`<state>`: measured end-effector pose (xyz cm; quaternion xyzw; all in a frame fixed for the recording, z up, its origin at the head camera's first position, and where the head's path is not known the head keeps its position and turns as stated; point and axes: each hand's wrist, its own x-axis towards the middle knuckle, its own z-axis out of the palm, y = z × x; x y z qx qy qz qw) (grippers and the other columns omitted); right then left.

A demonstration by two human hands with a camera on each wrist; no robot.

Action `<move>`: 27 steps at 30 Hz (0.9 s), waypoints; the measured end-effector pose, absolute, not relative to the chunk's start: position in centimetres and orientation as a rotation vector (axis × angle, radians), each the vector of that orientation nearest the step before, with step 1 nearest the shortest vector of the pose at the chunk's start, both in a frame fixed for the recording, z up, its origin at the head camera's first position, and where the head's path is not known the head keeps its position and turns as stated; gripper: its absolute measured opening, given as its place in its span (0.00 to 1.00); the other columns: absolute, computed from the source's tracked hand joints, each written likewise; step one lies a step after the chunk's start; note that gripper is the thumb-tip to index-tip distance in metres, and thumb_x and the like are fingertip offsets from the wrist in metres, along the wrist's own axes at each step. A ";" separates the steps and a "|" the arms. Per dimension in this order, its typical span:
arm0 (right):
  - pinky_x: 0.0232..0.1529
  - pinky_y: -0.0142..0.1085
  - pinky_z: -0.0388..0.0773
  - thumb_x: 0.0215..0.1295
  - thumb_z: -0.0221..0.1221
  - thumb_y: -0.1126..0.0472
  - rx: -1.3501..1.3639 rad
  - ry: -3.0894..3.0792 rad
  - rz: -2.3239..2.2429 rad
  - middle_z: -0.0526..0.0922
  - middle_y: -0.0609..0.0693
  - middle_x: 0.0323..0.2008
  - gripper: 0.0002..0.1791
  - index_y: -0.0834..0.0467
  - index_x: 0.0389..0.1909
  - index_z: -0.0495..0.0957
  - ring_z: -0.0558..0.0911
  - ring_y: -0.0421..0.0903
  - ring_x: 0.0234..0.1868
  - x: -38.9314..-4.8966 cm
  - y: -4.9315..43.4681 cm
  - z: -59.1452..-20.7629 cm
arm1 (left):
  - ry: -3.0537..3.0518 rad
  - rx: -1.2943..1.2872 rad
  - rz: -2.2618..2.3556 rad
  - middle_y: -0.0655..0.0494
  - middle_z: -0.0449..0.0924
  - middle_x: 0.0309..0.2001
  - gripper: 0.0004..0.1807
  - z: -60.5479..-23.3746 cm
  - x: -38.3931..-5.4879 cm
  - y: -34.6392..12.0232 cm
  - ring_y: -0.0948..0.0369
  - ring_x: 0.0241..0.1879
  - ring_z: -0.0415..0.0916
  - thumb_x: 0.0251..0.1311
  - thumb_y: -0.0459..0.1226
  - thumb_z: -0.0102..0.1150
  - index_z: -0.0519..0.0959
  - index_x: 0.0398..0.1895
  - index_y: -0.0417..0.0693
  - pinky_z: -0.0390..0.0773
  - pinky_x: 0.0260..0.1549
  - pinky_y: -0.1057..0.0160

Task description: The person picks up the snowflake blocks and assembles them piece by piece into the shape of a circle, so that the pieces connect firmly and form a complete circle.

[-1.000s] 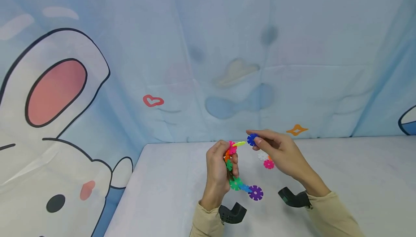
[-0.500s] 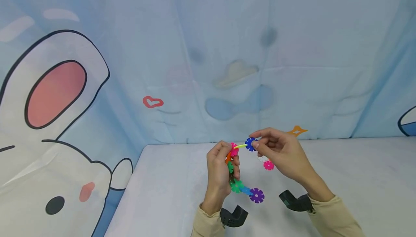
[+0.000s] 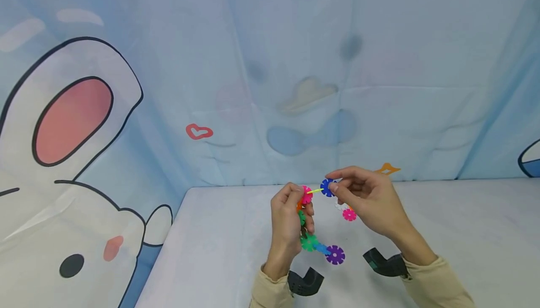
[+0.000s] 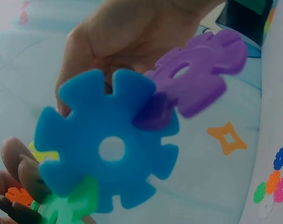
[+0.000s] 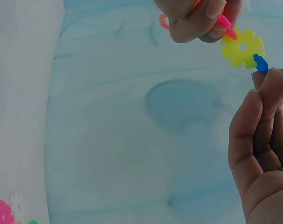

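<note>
My left hand (image 3: pixel 287 221) grips a curved chain of notched plastic snowflake discs. Its upper end has a pink disc (image 3: pixel 307 194) at the fingertips, joined to a yellow disc (image 5: pixel 242 47) seen edge-on from the head. Below the hand hang a green disc (image 3: pixel 309 242), a light blue disc (image 4: pixel 108 144) and a purple disc (image 3: pixel 335 255). Between thumb and index finger my right hand (image 3: pixel 371 202) pinches a dark blue disc (image 3: pixel 327 187). Its edge meets the yellow disc's rim; how deeply the slots interlock is unclear. Part of the chain is hidden by the left fingers.
Behind the right hand, loose discs lie on the white table (image 3: pixel 223 242): a pink one (image 3: pixel 349 214), a white one (image 4: pixel 266 208), an orange one (image 4: pixel 273 181), a green one (image 4: pixel 259 192) and a blue one (image 4: pixel 280 158). A printed curtain (image 3: pixel 253 64) hangs behind the table.
The dark blue disc has come down from a small gap to meet the yellow disc's edge. Both hands then shifted slightly to the right together, the left still gripping the chain.
</note>
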<state>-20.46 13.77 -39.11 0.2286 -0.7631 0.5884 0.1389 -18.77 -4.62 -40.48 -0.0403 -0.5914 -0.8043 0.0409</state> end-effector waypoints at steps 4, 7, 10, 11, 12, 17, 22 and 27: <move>0.26 0.32 0.81 0.71 0.66 0.70 0.656 -2.203 1.668 0.87 0.45 0.30 0.09 0.59 0.49 0.87 0.85 0.43 0.27 -20.3 13.6 -39.1 | -1.812 -0.135 -2.404 0.58 0.70 0.16 0.14 -40.5 -18.6 -4.2 0.68 0.05 0.65 0.78 0.35 0.44 0.72 0.29 0.44 0.69 0.07 0.71; 0.26 0.33 0.82 0.70 0.67 0.70 0.651 -2.201 1.654 0.89 0.46 0.33 0.09 0.60 0.48 0.87 0.86 0.42 0.27 -20.1 13.4 -39.0 | -1.808 -0.135 -2.367 0.57 0.68 0.16 0.15 -40.6 -18.4 -4.0 0.68 0.05 0.63 0.78 0.34 0.43 0.71 0.29 0.42 0.69 0.06 0.71; 0.27 0.33 0.83 0.70 0.67 0.70 0.644 -2.198 1.648 0.90 0.48 0.35 0.08 0.60 0.47 0.88 0.86 0.42 0.27 -19.9 13.3 -39.0 | -1.810 -0.128 -2.341 0.57 0.67 0.16 0.16 -40.7 -18.4 -3.8 0.68 0.04 0.63 0.78 0.33 0.41 0.69 0.28 0.39 0.68 0.05 0.71; 0.26 0.33 0.83 0.69 0.67 0.70 0.642 -2.196 1.642 0.90 0.49 0.35 0.08 0.60 0.47 0.88 0.86 0.42 0.26 -19.9 13.2 -39.0 | -1.809 -0.125 -2.335 0.57 0.67 0.16 0.16 -40.7 -18.4 -3.8 0.68 0.04 0.63 0.78 0.33 0.41 0.69 0.28 0.38 0.68 0.05 0.71; 0.26 0.32 0.83 0.69 0.68 0.71 0.640 -2.194 1.641 0.90 0.49 0.35 0.08 0.60 0.46 0.88 0.86 0.43 0.26 -19.9 13.1 -39.0 | -1.808 -0.123 -2.330 0.57 0.67 0.16 0.17 -40.7 -18.3 -3.7 0.67 0.04 0.63 0.79 0.33 0.41 0.69 0.28 0.37 0.68 0.05 0.70; 0.26 0.31 0.82 0.69 0.68 0.70 0.631 -2.186 1.627 0.90 0.50 0.33 0.07 0.60 0.45 0.88 0.85 0.43 0.25 -19.9 12.9 -39.1 | -1.808 -0.107 -2.295 0.56 0.66 0.16 0.17 -40.7 -18.2 -3.5 0.67 0.04 0.63 0.80 0.34 0.40 0.68 0.29 0.34 0.69 0.06 0.71; 0.25 0.31 0.82 0.69 0.68 0.70 0.623 -2.208 1.623 0.90 0.51 0.34 0.06 0.60 0.44 0.88 0.85 0.41 0.25 -20.0 13.1 -39.3 | -1.846 -0.121 -2.229 0.56 0.65 0.16 0.18 -40.7 -18.0 -3.1 0.68 0.04 0.63 0.81 0.34 0.41 0.68 0.29 0.34 0.70 0.06 0.70; 0.26 0.31 0.83 0.69 0.67 0.72 0.646 -2.184 1.696 0.90 0.50 0.34 0.06 0.62 0.45 0.88 0.84 0.43 0.24 -20.3 13.1 -39.5 | -1.873 -0.148 -2.162 0.56 0.65 0.16 0.18 -40.7 -17.9 -3.1 0.68 0.05 0.64 0.82 0.34 0.41 0.68 0.29 0.35 0.71 0.06 0.69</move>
